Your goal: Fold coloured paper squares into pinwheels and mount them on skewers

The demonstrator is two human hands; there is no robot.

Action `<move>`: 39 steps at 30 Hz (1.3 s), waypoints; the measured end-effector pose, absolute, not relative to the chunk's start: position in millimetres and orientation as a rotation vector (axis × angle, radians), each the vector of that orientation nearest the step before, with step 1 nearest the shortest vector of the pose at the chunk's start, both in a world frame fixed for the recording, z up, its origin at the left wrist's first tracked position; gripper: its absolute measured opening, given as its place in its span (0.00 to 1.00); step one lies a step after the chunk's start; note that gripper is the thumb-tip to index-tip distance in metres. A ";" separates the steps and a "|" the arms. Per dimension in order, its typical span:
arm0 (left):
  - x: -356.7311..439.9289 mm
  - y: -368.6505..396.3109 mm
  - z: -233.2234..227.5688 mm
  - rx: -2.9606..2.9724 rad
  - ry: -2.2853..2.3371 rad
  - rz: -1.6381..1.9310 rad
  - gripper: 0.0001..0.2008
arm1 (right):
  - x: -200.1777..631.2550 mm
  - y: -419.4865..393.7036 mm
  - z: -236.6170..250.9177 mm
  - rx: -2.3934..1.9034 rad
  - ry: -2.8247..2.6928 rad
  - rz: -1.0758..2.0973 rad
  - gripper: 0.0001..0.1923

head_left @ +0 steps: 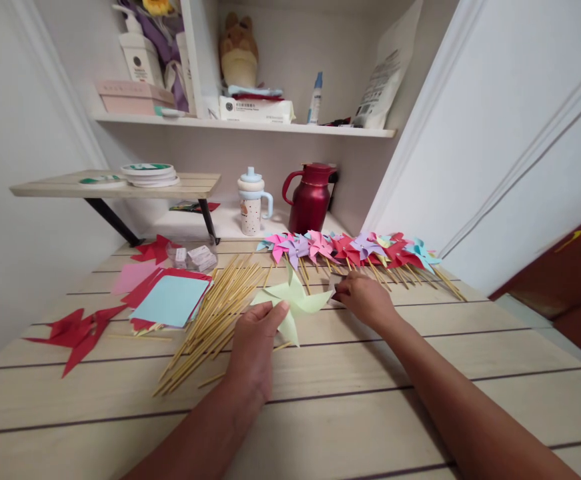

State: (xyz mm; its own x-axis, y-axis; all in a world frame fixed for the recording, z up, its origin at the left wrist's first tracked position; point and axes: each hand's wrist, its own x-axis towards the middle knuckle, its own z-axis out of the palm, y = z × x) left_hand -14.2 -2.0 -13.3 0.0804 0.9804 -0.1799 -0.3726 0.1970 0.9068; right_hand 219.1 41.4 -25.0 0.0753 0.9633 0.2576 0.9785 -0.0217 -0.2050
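A pale green paper pinwheel [308, 305] is pinched between the thumb and fingers of my left hand [256, 337], just above the table. My right hand [366, 297] is closed to the right of it, near one of its blade tips. A small item, partly clear and partly dark, shows at those fingertips, but I cannot make out what it is. Thin wooden sticks [215, 313] lie in a loose bundle to the left of my left hand. Finished pinwheels on sticks [345, 250], in pink, purple, red and blue, line the back right of the table.
Left of the sticks are a stack of coloured paper squares [170, 300], red folded paper pieces [77, 333] and a bag with small white packets [197, 258]. Behind the table stand a cup [251, 207] and a red jug [311, 199]. A raised wooden shelf [190, 183] juts over the back left.
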 end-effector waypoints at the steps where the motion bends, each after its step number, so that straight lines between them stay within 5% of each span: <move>1: -14.1 -1.8 -13.3 0.805 0.971 1.193 0.12 | 219.4 42.1 -25.6 -2.026 -1.941 -0.048 0.10; 16: -16.2 3.6 -19.3 0.824 0.972 1.192 0.14 | 247.8 42.3 -39.6 -1.807 -1.635 0.354 0.14; 39: -15.6 0.4 -15.0 0.794 0.980 1.226 0.13 | 234.4 19.0 -18.9 -1.505 -1.765 0.296 0.11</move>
